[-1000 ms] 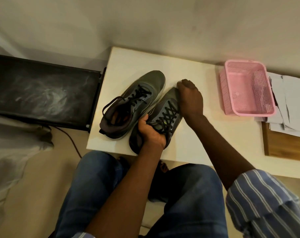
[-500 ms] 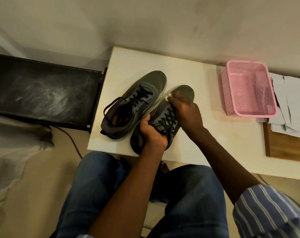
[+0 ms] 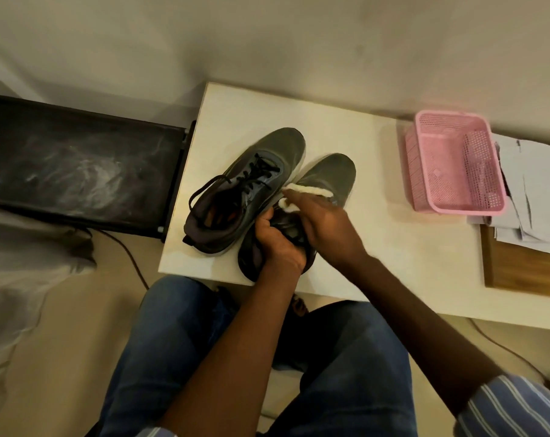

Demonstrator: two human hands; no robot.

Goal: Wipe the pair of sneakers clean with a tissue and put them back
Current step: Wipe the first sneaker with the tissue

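Two grey sneakers with black laces lie side by side on a white table (image 3: 377,257), toes pointing away from me. The left sneaker (image 3: 251,187) rests untouched. My left hand (image 3: 278,244) grips the right sneaker (image 3: 327,176) around its collar and heel. My right hand (image 3: 324,222) presses a white tissue (image 3: 302,193) onto that sneaker's laced middle, hiding the laces; only the toe and heel show.
A pink perforated basket (image 3: 453,162) stands at the table's right. Loose papers (image 3: 532,190) lie on a wooden board (image 3: 519,269) beyond it. A black dusty panel (image 3: 78,171) sits left of the table, with a cable (image 3: 132,263) on the floor.
My right hand with the tissue has slid from the right sneaker's toe back toward me, over the laces. The toe is now uncovered. My left hand keeps its grip.
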